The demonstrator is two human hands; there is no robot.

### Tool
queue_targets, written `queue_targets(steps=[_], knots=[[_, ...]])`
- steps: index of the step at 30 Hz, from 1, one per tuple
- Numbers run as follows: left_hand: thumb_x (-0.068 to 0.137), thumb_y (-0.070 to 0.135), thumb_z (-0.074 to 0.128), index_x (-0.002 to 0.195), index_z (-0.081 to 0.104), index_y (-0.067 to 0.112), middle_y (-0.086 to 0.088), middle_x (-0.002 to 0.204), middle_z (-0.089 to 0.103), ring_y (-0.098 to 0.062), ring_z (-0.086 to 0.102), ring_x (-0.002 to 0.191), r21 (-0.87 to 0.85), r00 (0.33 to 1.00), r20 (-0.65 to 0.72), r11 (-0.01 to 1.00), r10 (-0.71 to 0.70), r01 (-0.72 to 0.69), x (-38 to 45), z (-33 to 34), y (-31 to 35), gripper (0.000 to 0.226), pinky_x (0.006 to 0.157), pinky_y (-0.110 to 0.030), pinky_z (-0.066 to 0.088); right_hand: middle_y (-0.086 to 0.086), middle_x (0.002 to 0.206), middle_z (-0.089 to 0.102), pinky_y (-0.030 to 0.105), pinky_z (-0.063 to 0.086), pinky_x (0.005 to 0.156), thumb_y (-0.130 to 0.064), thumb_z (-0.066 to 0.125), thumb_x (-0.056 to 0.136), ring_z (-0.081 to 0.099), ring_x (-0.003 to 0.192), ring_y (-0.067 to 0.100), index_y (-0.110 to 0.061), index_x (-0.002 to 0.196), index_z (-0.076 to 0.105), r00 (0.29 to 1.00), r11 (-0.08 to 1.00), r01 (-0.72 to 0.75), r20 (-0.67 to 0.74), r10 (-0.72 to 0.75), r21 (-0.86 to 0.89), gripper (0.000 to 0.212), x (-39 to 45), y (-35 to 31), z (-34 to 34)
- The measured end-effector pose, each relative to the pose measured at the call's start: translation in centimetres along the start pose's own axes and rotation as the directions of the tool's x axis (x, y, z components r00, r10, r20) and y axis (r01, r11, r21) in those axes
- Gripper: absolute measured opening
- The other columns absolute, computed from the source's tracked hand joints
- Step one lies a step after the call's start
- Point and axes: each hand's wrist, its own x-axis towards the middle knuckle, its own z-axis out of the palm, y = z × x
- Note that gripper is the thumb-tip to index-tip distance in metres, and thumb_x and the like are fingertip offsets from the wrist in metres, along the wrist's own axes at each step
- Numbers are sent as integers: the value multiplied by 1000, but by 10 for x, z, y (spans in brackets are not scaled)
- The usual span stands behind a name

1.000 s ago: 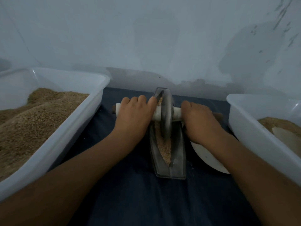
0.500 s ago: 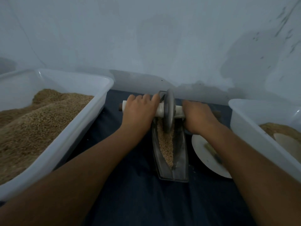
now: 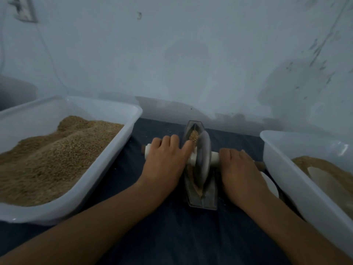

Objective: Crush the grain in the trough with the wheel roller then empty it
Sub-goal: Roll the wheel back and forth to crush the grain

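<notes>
Taking the trough (image 3: 207, 197) as the landmark, it sits on the dark-covered desk (image 3: 172, 236) between the two forearms, its near end closest to the camera and its long axis running straight away toward the wall. Grain (image 3: 194, 137) still lies in its channel, whole-looking kernels heaped at the far end and a finer tan streak toward the near end, so the crushing looks to be underway and not finished; emptying has not begun. The wheel roller (image 3: 204, 159) stands upright in the channel about midway along the trough, its disc in line with that long axis and its white axle crossing it at right angles. The left hand (image 3: 164, 163) lies over the axle left of the trough, fingers curled round it; the right hand (image 3: 240, 169) grips the axle right of the trough, though its fingers are mostly hidden under the palm. Left of the trough a white tub (image 3: 107, 165) holds a heap of grain; right of it a second white tub (image 3: 286, 169) holds a smaller tan pile, likely where the crushed grain goes.
</notes>
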Motion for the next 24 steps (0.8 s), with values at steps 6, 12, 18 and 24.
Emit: queue_targets(steps=[6, 12, 18, 24], knots=[[67, 11, 68, 107, 37, 19, -5, 93, 47, -26, 49, 83, 37, 999, 41, 999, -36, 35, 14, 9, -1, 51, 71, -37, 28, 6, 104, 59, 33, 34, 86, -8, 59, 85, 53, 92, 24, -13, 105, 51, 996, 999, -3, 85, 6, -39, 22, 18, 6, 10], [80, 18, 64, 109, 39, 21, -1, 98, 55, -24, 56, 87, 27, 995, 68, 997, -78, 77, 49, 36, -16, 38, 70, -34, 25, 6, 107, 62, 31, 29, 68, -16, 65, 84, 60, 94, 25, -14, 106, 48, 987, 993, 4, 163, 15, -117, 28, 67, 19, 23], [80, 19, 67, 106, 40, 22, 1, 94, 57, -24, 58, 84, 42, 996, 29, 995, -89, 88, 75, 55, -21, 38, 70, -34, 24, 10, 105, 63, 32, 38, 68, -18, 70, 82, 60, 96, 30, -13, 109, 53, 947, 997, -45, 316, 63, -64, 32, 109, 36, 35], [83, 20, 65, 106, 42, 22, 1, 96, 59, -23, 59, 86, 11, 993, 21, 993, -117, 117, 81, 61, -26, 33, 71, -34, 27, 12, 103, 66, 30, 39, 69, -14, 66, 85, 64, 95, 30, -12, 98, 61, 964, 994, -39, 257, 64, -102, 14, 125, 36, 42]])
